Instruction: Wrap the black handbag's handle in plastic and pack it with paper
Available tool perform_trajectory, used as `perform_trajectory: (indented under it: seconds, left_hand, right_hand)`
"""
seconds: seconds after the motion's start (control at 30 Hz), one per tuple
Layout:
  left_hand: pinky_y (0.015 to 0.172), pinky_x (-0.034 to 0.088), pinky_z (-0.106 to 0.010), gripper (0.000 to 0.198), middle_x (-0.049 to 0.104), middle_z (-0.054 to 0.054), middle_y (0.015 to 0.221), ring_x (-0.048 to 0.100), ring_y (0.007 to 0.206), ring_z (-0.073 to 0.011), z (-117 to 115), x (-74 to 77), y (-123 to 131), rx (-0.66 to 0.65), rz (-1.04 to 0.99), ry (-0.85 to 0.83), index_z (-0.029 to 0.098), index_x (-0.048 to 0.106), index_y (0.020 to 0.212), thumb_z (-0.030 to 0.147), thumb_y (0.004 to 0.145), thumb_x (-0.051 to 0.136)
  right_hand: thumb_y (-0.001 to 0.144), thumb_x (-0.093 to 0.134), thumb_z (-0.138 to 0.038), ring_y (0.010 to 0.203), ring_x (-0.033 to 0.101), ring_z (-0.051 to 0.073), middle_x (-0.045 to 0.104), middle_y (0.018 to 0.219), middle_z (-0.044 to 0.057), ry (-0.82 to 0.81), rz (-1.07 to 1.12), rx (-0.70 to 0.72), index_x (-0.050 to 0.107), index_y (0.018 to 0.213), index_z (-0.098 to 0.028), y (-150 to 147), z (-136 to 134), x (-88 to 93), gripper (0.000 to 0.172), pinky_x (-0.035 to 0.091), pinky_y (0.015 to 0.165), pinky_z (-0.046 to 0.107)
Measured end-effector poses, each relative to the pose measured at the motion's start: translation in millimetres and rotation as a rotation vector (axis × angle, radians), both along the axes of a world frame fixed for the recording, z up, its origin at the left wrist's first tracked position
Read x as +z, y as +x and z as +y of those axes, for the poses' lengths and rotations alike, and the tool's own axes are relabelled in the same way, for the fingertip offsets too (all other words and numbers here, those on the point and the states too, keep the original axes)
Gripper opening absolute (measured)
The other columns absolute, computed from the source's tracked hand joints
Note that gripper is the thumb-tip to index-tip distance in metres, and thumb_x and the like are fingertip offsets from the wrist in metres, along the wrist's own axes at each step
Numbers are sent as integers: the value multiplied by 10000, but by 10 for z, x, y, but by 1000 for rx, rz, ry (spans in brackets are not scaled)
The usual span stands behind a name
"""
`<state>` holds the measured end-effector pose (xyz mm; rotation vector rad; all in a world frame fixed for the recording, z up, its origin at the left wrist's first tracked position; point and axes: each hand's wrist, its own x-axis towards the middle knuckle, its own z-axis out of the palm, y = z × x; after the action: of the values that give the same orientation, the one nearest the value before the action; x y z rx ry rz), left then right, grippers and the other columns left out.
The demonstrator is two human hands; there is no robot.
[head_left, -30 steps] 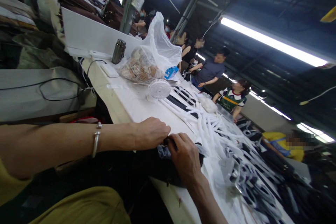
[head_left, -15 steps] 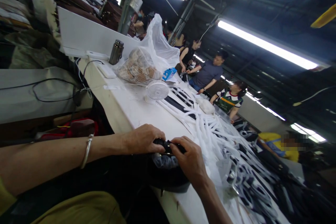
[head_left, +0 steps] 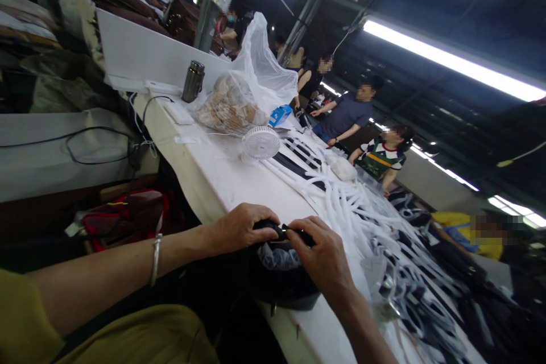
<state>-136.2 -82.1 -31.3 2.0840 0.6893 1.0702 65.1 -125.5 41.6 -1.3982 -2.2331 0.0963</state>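
The long white surface [head_left: 230,182] runs away from the person, its near edge crossing just below both hands, with a dark gap and a red bag [head_left: 128,219] under it to the left. A heap of white straps [head_left: 354,210] covers its right half, close beside the right hand, while a bare strip lies open ahead of the left hand. Further off sits a clear plastic sack [head_left: 243,96] of brown pieces. The black pouch [head_left: 285,290] hangs over the near edge, crinkled clear film [head_left: 279,256] showing in its mouth. The left hand [head_left: 239,227] has its grip closed narrow on the pouch's upper rim, thumb and fingertips pinching it; the right hand [head_left: 324,253] pinches the same rim from the other side, its grip equally tight, the two sets of fingertips almost touching. A small white fan [head_left: 260,143] stands beyond the bare strip, a steel flask [head_left: 193,81] upright near the far wall, and a thin bracelet [head_left: 156,259] rings the left wrist.
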Motion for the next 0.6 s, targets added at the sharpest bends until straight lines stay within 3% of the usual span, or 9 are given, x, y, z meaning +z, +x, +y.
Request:
perform_trajectory:
  seconds: [0.13,0.37,0.43,0.53,0.6]
  left_hand:
    - [875,459,-260,195,700,-46,1039,642,964,-177,-9,54,8,49,161,99,177,640,1092,240,917,581]
    - [809,450,-346,136,690,-62,946,653,884,-242,-98,372,17,143,572,266,169,632,1027,198,897,605]
    - [818,444,-361,128,687,-74,949,649,885,-246,-115,394,11,135,600,315,154,627,1023,190,904,598]
    - [838,430,-363,120,671,-73,976,630,907,-232,-131,342,5,124,525,381,154,612,1027,183,914,586]
    - [849,419,-356,99,657,-59,956,610,892,-215,-141,279,12,109,445,440,157,604,1011,167,917,573]
  right_hand:
    - [855,619,-196,803,629,178,667,841,23,-32,19,-19,707,856,-230,39,12,-76,95,474,752,288]
    - [828,620,-200,832,628,197,677,830,26,-110,128,-27,716,824,-232,-13,-2,-91,101,457,796,318]
    - [797,645,-209,941,630,216,703,942,42,-218,256,-30,720,789,-230,-26,-10,-49,79,442,882,337]
    - [728,704,-227,1084,609,245,689,1140,53,-543,479,-3,727,739,-215,-4,-11,8,29,412,964,346]
    - [692,736,-241,1012,626,236,706,1055,48,-744,547,40,725,707,-198,28,-11,19,47,439,893,322]
